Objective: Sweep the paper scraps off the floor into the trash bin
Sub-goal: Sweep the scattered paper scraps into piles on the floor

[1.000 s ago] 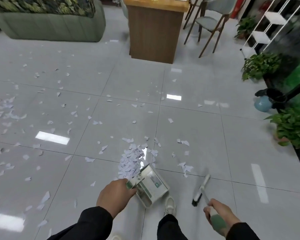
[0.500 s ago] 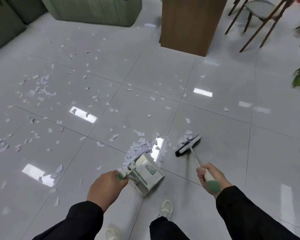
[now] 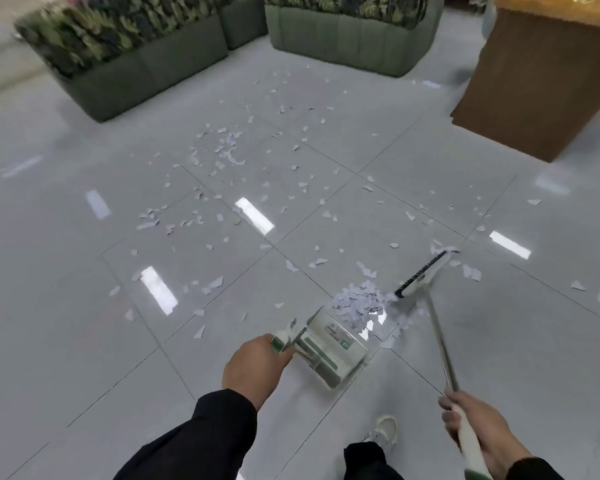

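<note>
A white and green dustpan rests on the grey tiled floor, and my left hand grips its handle. Against the pan's front lip lies a heap of pale paper scraps. My right hand grips the broom's handle at the lower right. The broom head touches the floor just right of the heap. More loose scraps are scattered over the tiles ahead and to the left. No trash bin is in view.
Two green planter boxes with foliage stand at the back. A brown wooden counter fills the upper right. My white shoe is on the floor between my arms.
The view has swung left, bringing the planters into sight. The broom head has pushed scraps left toward the heap at the dustpan. My left hand still holds the dustpan in place.
</note>
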{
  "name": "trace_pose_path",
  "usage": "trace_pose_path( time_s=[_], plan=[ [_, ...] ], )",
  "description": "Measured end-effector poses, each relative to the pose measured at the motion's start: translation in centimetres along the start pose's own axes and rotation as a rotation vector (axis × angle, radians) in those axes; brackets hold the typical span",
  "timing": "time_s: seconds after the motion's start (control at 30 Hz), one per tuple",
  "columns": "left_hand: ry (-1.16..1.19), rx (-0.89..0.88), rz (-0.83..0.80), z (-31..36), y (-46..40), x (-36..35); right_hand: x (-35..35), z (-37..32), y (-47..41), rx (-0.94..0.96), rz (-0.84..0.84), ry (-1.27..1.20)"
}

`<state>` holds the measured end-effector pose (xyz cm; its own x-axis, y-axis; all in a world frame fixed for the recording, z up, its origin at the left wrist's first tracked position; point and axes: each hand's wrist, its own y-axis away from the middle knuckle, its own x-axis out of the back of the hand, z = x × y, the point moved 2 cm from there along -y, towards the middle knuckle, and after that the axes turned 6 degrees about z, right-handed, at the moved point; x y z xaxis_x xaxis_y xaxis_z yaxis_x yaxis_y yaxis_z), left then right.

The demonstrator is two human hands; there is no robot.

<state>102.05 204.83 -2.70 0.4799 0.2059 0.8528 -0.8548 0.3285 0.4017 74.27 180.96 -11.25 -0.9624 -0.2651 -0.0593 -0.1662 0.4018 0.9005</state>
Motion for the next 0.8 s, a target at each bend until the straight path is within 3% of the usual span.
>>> trace_pose_path(
  time_s=[0.03, 0.1, 0.13, 0.2, 0.23, 0.3, 0.5, 0.8],
  plan=[
    [0.012, -0.017, 0.010, 0.1, -0.3, -0.2, 0.2, -0.3, 0.0, -0.018, -0.018, -0.021],
    [0.060, 0.055, 0.038, -7.1, 2.9, 2.4, -4.1, 4.1, 2.7, -0.045, -0.092, 0.061],
    [0.057, 0.044, 0.038, -6.7, 2.8, 2.3, -4.1, 4.0, 2.8, -0.051, -0.102, 0.086],
    [0.102, 0.135, 0.055, -14.4, 6.3, 5.1, -9.4, 9.0, 5.7, -0.053, -0.188, 0.234],
    [0.108, 0.117, 0.063, -14.3, 6.3, 4.8, -9.6, 9.3, 5.9, -0.051, -0.186, 0.246],
    [0.154, 0.190, 0.108, -21.6, 9.4, 7.6, -15.4, 14.3, 8.5, -0.061, -0.262, 0.335],
    [0.155, 0.371, 0.169, -34.8, 14.4, 10.9, -27.2, 23.6, 12.9, -0.175, -0.397, 0.538],
    [0.178, 0.634, 0.255, -46.6, 13.5, 13.4, -43.8, 31.8, 13.5, -0.335, -0.513, 0.738]
  ],
)
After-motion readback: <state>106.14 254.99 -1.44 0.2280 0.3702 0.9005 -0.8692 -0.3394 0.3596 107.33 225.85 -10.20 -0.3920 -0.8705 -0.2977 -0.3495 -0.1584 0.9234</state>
